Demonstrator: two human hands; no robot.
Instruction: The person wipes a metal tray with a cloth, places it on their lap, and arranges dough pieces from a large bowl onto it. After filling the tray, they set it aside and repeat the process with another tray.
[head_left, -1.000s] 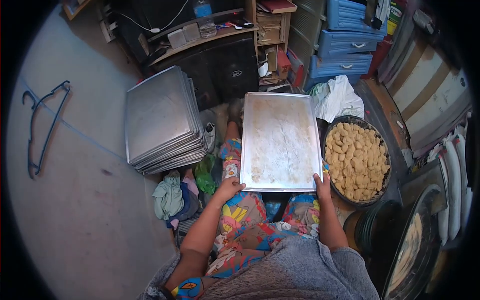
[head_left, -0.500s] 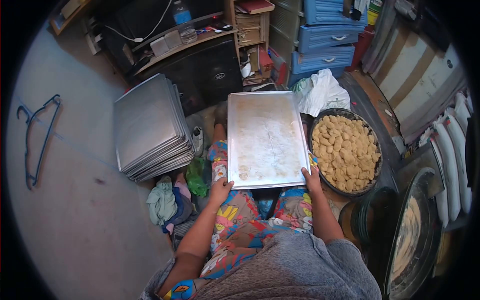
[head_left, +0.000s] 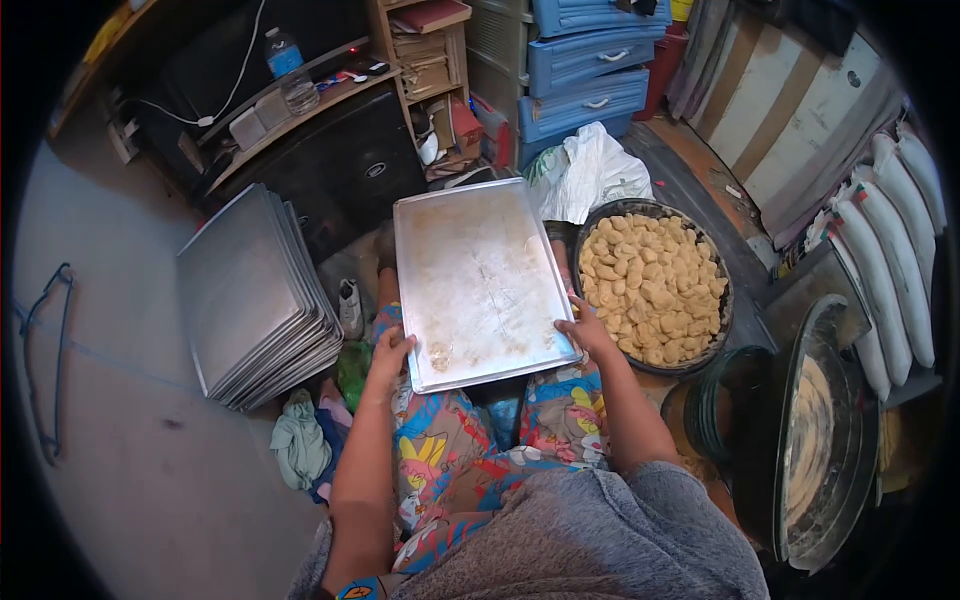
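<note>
A flat metal tray (head_left: 485, 285) rests over my lap, its surface bare with brownish stains. My left hand (head_left: 390, 360) grips its near left corner, thumb on top of the rim. At the near right side, my right hand (head_left: 588, 328) holds the rim, thumb on the upper face and the other fingers partly hidden. To the left leans a stack of similar metal trays (head_left: 245, 295). On the right, a round dark basin (head_left: 728, 315) holds many lumps of dough (head_left: 655, 285).
Behind the basin lies a white sack (head_left: 595, 175), near blue drawers (head_left: 590, 65). A large round pan (head_left: 810, 440) stands tilted at the right. Crumpled cloths (head_left: 300, 445) lie at the lower left. A bottle (head_left: 285, 60) stands on the back shelf.
The view has turned, so the surroundings appear shifted left. The tray looks slightly rotated, and my right hand has moved a little up its right edge. Both hands still hold it.
</note>
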